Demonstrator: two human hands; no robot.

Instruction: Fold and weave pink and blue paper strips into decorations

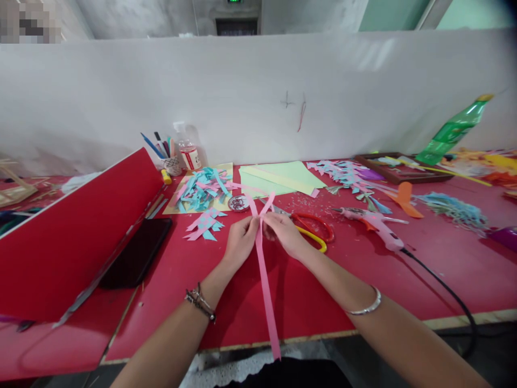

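Note:
My left hand (241,237) and my right hand (285,233) meet over the red table, fingertips pinched on a pink paper strip (264,285). One long end hangs down past the table's front edge toward me. Shorter pink ends cross and stick out beyond my fingers. Close behind my right hand lie scissors (319,229) with one red and one yellow handle loop. Left of my left hand rests a woven piece of pink and blue strips (207,223). A round patterned disc (238,203) sits just beyond my fingers.
A pile of blue and pink strips (204,188) and light green paper (266,180) lie behind. At right are a pink glue gun (375,222) with a black cord and a green bottle (454,132). A red board (81,231) leans at left over a black phone (139,253).

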